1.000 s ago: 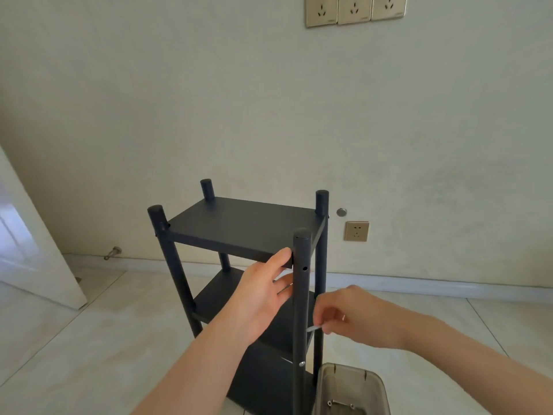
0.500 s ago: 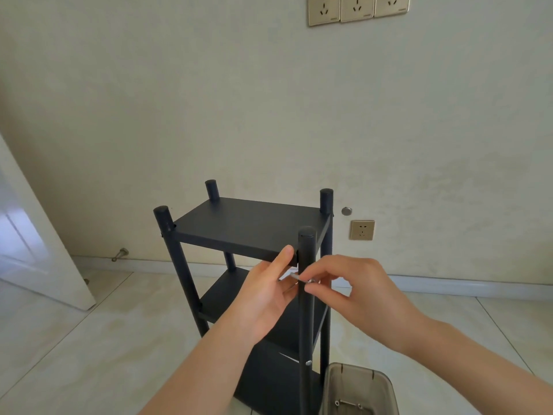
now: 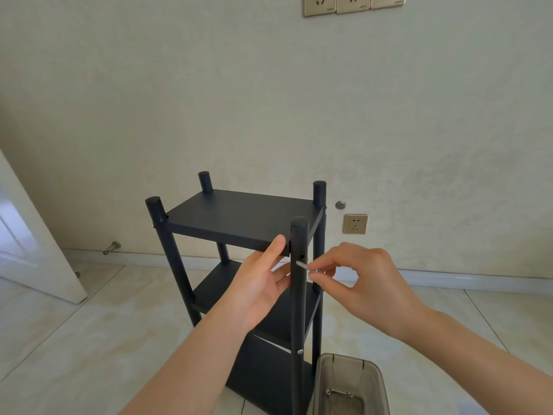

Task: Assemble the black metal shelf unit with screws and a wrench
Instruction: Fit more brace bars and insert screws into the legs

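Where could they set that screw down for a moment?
The top shelf is bare between its posts, and so is the floor left of the unit, up to the door. Crowded: the near right post, where left hand, right hand and screw meet.

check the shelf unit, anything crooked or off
Nothing damaged or askew. The one oddity: the hole in the near post at the top shelf is empty, while the joint below shows a screw head. The left hand props that corner; the right hand pinches a screw by the hole.
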The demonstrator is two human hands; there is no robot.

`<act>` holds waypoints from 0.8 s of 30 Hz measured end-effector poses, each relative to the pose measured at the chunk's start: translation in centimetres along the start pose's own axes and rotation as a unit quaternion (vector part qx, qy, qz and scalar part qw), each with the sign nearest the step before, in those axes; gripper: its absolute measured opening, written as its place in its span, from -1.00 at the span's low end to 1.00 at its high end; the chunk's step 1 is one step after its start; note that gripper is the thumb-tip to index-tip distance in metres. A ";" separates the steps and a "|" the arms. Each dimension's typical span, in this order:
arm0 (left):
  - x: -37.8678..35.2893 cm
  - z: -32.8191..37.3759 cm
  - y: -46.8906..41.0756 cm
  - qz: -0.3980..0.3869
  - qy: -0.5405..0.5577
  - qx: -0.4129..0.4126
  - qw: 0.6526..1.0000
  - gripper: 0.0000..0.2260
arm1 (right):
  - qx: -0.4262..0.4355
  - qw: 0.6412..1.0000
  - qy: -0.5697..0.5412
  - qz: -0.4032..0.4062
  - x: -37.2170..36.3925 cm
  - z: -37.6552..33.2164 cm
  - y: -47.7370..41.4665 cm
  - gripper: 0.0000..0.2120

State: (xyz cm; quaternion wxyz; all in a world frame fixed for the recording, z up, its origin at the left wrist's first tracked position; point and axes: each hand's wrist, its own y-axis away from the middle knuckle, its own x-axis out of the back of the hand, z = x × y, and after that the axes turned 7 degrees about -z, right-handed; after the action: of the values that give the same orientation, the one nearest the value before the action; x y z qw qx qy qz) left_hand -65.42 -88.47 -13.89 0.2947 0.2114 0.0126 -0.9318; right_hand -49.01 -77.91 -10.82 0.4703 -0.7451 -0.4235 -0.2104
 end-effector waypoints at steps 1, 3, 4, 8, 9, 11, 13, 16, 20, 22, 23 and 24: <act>0.0 0.0 0.0 0.002 -0.002 0.001 1.000 -0.36 | 0.003 1.000 0.002 0.007 0.1 0.0 0.1 -0.92; -0.1 0.1 0.0 0.004 -0.003 -0.001 1.000 -0.37 | 0.006 1.000 0.003 0.022 0.3 -0.1 0.2 -0.92; -0.1 0.1 0.1 0.002 -0.003 -0.002 1.000 -0.39 | 0.004 1.000 0.005 0.027 0.3 -0.1 0.2 -0.92; -0.1 0.1 0.1 0.003 -0.011 0.003 1.000 -0.37 | -0.007 0.999 0.022 0.026 0.3 -0.1 0.3 -0.91; -0.1 0.1 0.1 0.001 -0.011 0.003 1.000 -0.37 | -0.006 0.999 0.023 0.026 0.3 -0.1 0.3 -0.91; 0.0 0.1 0.3 -0.006 -0.007 0.001 1.000 -0.40 | -0.004 0.999 0.022 0.024 0.2 -0.2 0.3 -0.90; -0.1 0.2 0.4 -0.014 -0.002 0.000 1.000 -0.43 | -0.006 1.000 0.019 0.016 0.2 -0.3 0.4 -0.90; -0.1 0.1 0.5 -0.011 0.006 0.000 1.000 -0.43 | -0.011 0.999 0.029 0.008 0.1 -0.4 0.4 -0.90; -0.4 0.1 0.6 0.002 0.015 -0.006 1.000 -0.39 | -0.019 0.999 0.032 0.014 -0.2 -0.6 0.3 -0.88; -0.4 0.1 0.6 0.007 0.019 -0.008 1.000 -0.40 | -0.027 0.999 0.030 0.014 -0.4 -0.6 0.2 -0.87; -0.4 0.1 0.6 0.010 0.020 -0.007 1.000 -0.42 | -0.032 0.999 0.028 0.015 -0.5 -0.7 0.3 -0.87; -0.4 0.0 0.5 0.011 0.020 -0.007 1.000 -0.45 | -0.038 0.999 0.025 0.017 -0.7 -0.7 0.3 -0.87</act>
State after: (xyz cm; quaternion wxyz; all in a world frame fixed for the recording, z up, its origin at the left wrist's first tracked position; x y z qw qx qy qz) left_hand -64.81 -88.69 -13.68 0.3064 0.2282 0.0221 -0.9239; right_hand -49.08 -78.90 -11.16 0.4559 -0.7640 -0.3903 -0.2368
